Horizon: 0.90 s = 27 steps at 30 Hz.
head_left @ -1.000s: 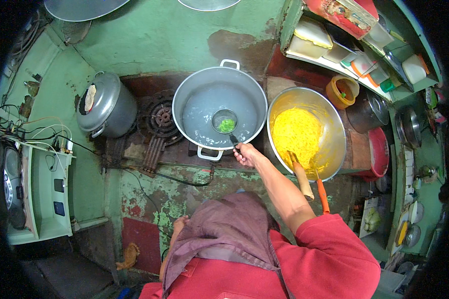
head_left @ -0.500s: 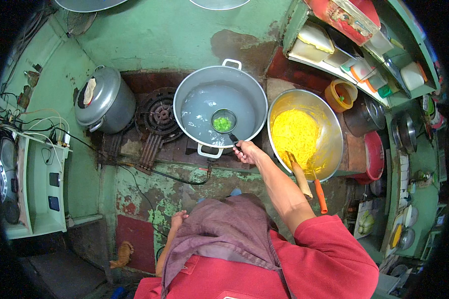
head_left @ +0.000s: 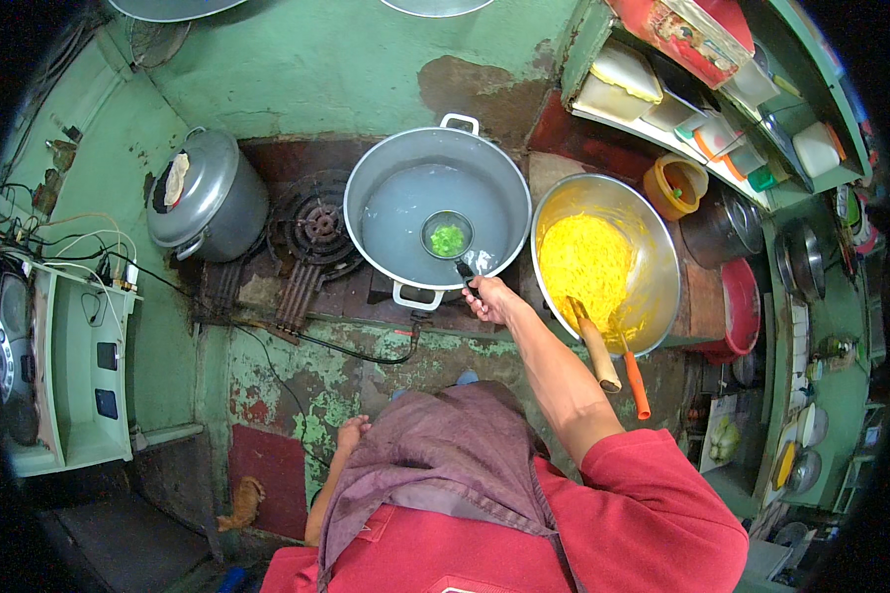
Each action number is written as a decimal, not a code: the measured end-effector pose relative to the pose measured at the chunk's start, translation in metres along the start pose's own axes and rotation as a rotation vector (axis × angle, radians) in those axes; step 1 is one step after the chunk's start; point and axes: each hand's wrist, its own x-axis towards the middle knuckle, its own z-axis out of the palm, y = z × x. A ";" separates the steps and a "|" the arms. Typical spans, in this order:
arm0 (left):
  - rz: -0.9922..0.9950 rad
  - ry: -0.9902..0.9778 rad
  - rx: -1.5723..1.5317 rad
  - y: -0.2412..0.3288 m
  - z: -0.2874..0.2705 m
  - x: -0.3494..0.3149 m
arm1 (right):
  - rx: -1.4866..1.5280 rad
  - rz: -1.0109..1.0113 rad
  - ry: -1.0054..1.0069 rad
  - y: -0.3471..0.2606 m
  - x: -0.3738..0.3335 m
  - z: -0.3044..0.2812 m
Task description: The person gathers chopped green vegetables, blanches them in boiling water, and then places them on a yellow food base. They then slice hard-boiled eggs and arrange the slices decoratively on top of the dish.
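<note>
My right hand (head_left: pixel 490 299) is closed around the dark handle of a small round mesh strainer (head_left: pixel 430 242). Chopped green pieces (head_left: pixel 448 238) lie in its bowl. The strainer is inside a large grey two-handled pot (head_left: pixel 358 178), over or in its cloudy liquid (head_left: pixel 405 203); its exact depth I cannot tell. Down at my left side hangs my left hand (head_left: pixel 352 433), away from the pot, its fingers loosely bent and apart with nothing visible in them. Right of the pot stands a steel bowl (head_left: pixel 666 267) of yellow shredded food (head_left: pixel 585 262), two handled utensils (head_left: pixel 600 361) leaning out.
Left of the pot is a bare gas burner (head_left: pixel 321 222), then a lidded metal pot (head_left: pixel 203 193). A yellow tub (head_left: pixel 674 188), a dark pot (head_left: pixel 722 229) and a red basin (head_left: pixel 740 306) stand at right. An orange cat (head_left: pixel 241 504) is on the floor at lower left.
The strainer has shifted very slightly to the right and toward me inside the pot, my right hand still around its handle. My left hand stays low at my side.
</note>
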 end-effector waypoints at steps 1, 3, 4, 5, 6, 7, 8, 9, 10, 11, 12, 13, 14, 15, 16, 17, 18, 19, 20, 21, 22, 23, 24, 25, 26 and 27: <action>0.018 0.005 0.050 -0.001 0.000 0.001 | -0.002 -0.012 -0.012 0.000 0.000 0.000; 0.313 -0.050 -0.034 -0.005 0.000 0.002 | -0.005 -0.009 -0.006 0.000 -0.001 0.000; 0.302 -0.036 0.023 -0.007 -0.001 0.003 | -0.005 -0.021 -0.012 -0.001 -0.001 0.000; 0.419 -0.066 -0.031 -0.008 -0.001 0.004 | -0.007 -0.026 -0.018 -0.001 -0.002 -0.001; 0.389 -0.059 0.010 -0.008 -0.002 0.006 | -0.011 -0.025 -0.011 0.000 -0.002 -0.001; 0.238 -0.038 0.030 -0.008 -0.002 0.008 | -0.008 -0.034 -0.024 0.000 -0.002 -0.001; 0.234 -0.043 -0.041 -0.008 -0.002 0.009 | -0.008 -0.036 -0.024 0.000 -0.002 -0.002; 0.107 -0.036 -0.132 -0.008 -0.003 0.011 | -0.009 -0.039 -0.024 0.001 -0.001 -0.002; -0.029 -0.037 -0.184 -0.009 -0.003 0.011 | -0.009 -0.041 -0.030 0.001 -0.001 -0.002; 0.075 -0.042 -0.139 -0.010 -0.003 0.011 | -0.009 -0.043 -0.036 0.001 0.000 -0.002; 0.170 -0.056 -0.054 -0.011 -0.003 0.011 | -0.010 -0.044 -0.042 0.001 0.001 -0.002; 0.209 -0.058 -0.016 -0.013 -0.003 0.009 | 0.003 -0.031 -0.034 0.001 0.002 -0.002; 0.379 -0.101 -0.088 -0.015 -0.003 0.008 | 0.015 -0.019 -0.026 0.000 0.002 -0.002; 0.494 -0.133 -0.208 -0.017 -0.002 0.005 | 0.028 0.009 -0.021 -0.001 0.002 -0.001; 0.473 -0.136 -0.304 -0.016 -0.001 0.004 | 0.106 0.000 -0.058 -0.001 0.001 0.000; 0.454 -0.138 -0.400 -0.015 -0.001 0.003 | 0.184 0.006 -0.098 -0.002 -0.001 0.001; 0.299 -0.111 -0.468 -0.013 -0.001 0.002 | 0.258 0.027 -0.078 -0.002 -0.004 0.003; 0.143 -0.084 -0.534 -0.009 0.001 0.002 | 0.343 0.003 -0.140 -0.002 -0.007 0.005; 0.151 -0.075 -0.338 -0.005 -0.001 0.002 | 0.418 -0.005 -0.144 -0.001 -0.012 0.007; 0.159 -0.062 -0.141 -0.002 -0.005 0.000 | 0.501 -0.051 -0.182 -0.001 -0.015 0.011; 0.162 -0.014 0.039 0.001 -0.006 0.001 | 0.571 -0.062 -0.269 0.003 -0.022 0.013; 0.233 -0.036 0.077 0.003 -0.010 0.004 | 0.522 -0.106 -0.262 0.008 -0.027 0.016; 0.288 -0.033 0.106 0.001 -0.013 0.002 | 0.471 -0.116 -0.186 0.009 -0.030 0.020; 0.257 -0.034 0.154 -0.004 -0.015 0.001 | 0.432 -0.062 -0.120 0.013 -0.034 0.023; 0.341 -0.085 0.081 -0.011 -0.018 0.001 | 0.421 -0.027 -0.084 0.012 -0.035 0.026; 0.354 -0.122 0.014 -0.015 -0.017 0.007 | 0.440 -0.106 -0.147 0.012 -0.036 0.028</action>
